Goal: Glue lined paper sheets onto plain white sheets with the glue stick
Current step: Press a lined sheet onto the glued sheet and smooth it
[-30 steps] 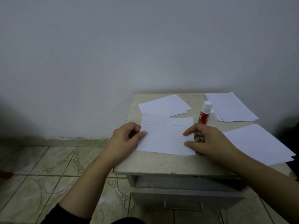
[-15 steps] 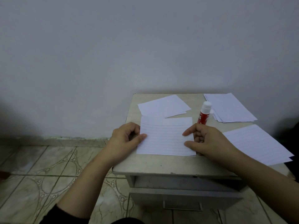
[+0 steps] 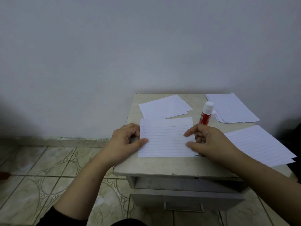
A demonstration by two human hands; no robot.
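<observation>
A lined sheet (image 3: 166, 141) lies flat at the front middle of a small table (image 3: 154, 165). My left hand (image 3: 125, 141) holds its left edge, thumb on top and fingers curled at the edge. My right hand (image 3: 206, 141) pinches its right edge with thumb and index finger on the paper. A red glue stick (image 3: 206, 115) with a white cap stands upright just behind my right hand. Two plain white sheets (image 3: 164, 106) lie behind the lined sheet. Whether a plain sheet lies under the lined one I cannot tell.
A stack of sheets (image 3: 231, 108) sits at the back right corner. More lined sheets (image 3: 257, 142) lie at the right, overhanging the table edge. A drawer (image 3: 184, 199) stands slightly open below the top. Tiled floor (image 3: 48, 168) is at the left, a wall behind.
The lined sheet has turned slightly between my hands and now lies squarer to the table. Both hands keep their hold on its edges.
</observation>
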